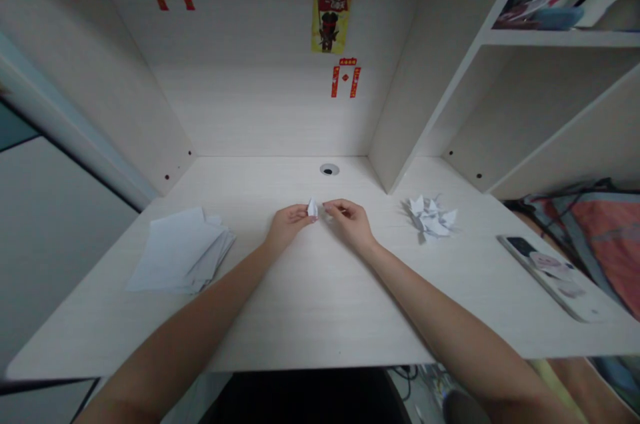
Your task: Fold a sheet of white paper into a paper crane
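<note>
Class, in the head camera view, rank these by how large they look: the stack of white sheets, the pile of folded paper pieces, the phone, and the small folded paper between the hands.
1. stack of white sheets
2. phone, though it lies nearer the camera, so unsure
3. pile of folded paper pieces
4. small folded paper

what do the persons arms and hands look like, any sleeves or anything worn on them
Both arms are bare from the bottom edge of the picture up to the hands: no sleeves show. The left hand and right hand wear no gloves, and no watch or bracelet is visible at either wrist. Any rings or nail colour are too small to tell in this dim, wide view. The fingers look slim.
</note>
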A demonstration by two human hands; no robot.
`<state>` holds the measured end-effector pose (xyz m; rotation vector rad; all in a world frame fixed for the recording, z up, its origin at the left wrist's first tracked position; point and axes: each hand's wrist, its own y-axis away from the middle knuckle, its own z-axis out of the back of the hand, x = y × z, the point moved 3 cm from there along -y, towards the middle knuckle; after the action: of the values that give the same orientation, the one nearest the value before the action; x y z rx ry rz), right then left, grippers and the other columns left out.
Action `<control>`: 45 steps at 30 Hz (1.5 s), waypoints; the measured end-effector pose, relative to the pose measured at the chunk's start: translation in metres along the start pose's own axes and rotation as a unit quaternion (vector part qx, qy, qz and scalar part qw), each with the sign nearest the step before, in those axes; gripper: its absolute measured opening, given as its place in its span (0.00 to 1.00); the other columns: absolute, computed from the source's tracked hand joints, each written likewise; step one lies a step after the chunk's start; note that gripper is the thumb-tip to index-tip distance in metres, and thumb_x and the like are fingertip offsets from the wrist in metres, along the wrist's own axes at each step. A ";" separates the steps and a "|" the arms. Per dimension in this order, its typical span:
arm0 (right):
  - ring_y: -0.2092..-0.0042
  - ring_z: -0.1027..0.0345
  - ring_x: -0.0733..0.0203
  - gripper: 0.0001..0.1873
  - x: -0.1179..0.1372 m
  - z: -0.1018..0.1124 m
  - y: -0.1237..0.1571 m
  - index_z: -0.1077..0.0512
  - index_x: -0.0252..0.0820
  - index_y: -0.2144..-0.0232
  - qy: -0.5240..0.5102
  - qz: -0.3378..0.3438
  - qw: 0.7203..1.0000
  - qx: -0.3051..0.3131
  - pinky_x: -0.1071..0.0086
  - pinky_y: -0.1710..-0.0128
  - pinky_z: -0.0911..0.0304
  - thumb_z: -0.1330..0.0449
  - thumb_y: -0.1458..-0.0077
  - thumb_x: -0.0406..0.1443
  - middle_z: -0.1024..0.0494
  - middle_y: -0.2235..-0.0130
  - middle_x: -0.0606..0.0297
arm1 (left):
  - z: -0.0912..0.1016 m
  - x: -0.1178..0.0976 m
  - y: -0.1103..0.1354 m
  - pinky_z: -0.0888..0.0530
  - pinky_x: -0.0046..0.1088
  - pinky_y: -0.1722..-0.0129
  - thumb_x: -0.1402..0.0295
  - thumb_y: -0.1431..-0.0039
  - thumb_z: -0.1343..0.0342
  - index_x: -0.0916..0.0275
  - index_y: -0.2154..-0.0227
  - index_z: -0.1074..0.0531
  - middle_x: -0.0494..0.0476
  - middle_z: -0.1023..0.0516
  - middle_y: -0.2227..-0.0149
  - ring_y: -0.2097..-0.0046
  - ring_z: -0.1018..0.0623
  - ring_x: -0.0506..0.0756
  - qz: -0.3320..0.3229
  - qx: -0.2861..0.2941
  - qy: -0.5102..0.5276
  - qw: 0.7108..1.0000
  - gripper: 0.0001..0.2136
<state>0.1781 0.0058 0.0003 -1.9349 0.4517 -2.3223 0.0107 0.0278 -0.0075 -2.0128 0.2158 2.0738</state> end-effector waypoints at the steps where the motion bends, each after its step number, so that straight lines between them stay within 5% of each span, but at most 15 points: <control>1: 0.65 0.29 0.59 0.13 0.001 0.002 0.000 0.22 0.41 0.69 -0.004 0.000 1.000 -0.014 0.68 0.66 0.38 0.40 0.51 0.44 0.20 0.66 0.61 | -0.001 0.000 0.001 0.28 0.31 0.59 0.62 0.59 0.35 0.63 0.65 0.24 0.57 0.20 0.67 0.65 0.23 0.53 0.002 0.012 -0.009 1.000 0.16; 21: 0.69 0.29 0.61 0.12 -0.008 -0.004 0.001 0.22 0.42 0.73 -0.114 -0.051 0.992 0.028 0.68 0.65 0.36 0.34 0.59 0.44 0.20 0.69 0.63 | -0.008 -0.005 0.006 0.29 0.30 0.62 0.64 0.56 0.38 0.63 0.66 0.24 0.57 0.20 0.67 0.65 0.23 0.53 -0.003 0.088 -0.052 0.995 0.13; 45: 0.68 0.30 0.59 0.12 -0.002 -0.004 0.006 0.23 0.40 0.73 -0.034 -0.029 0.998 -0.054 0.68 0.69 0.39 0.38 0.54 0.43 0.20 0.69 0.60 | -0.007 -0.003 0.004 0.28 0.29 0.63 0.63 0.59 0.36 0.63 0.69 0.24 0.56 0.20 0.69 0.67 0.23 0.53 0.012 0.041 -0.050 0.998 0.13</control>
<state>0.1735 0.0010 -0.0043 -2.0949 0.5313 -2.3032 0.0160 0.0215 -0.0049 -1.8629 0.3036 2.1367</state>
